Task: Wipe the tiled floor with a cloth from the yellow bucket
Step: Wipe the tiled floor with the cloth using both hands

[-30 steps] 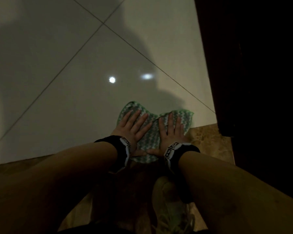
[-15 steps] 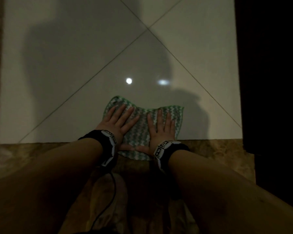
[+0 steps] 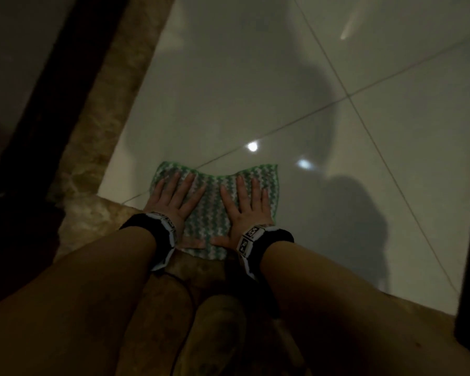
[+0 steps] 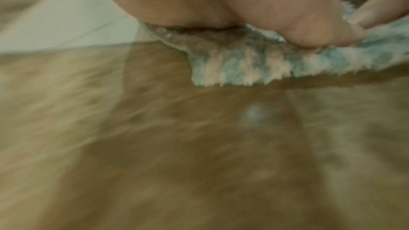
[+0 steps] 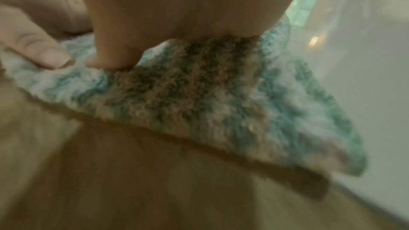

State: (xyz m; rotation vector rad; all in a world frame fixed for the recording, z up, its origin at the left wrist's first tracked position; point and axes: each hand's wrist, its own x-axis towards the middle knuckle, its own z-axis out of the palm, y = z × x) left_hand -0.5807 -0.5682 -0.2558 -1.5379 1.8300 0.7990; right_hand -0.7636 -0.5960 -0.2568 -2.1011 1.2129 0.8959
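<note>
Head view: both hands lie flat, fingers spread, on the green-and-white cloth (image 3: 213, 210), left hand (image 3: 171, 203) beside right hand (image 3: 248, 210). The cloth straddles the edge between pale floor (image 3: 255, 85) and brown border (image 3: 98, 131).

Left wrist view: the left palm (image 4: 199, 1) presses the cloth's (image 4: 232, 66) fringe; blurred, seemingly over the border.

Right wrist view: the right palm (image 5: 188, 3) weighs on the cloth (image 5: 221, 102), thumbs meeting.

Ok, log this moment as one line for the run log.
stage: wiping | left hand: flat on cloth | right hand: flat on cloth | cloth: straddling white tile and brown border | bucket: unseen
</note>
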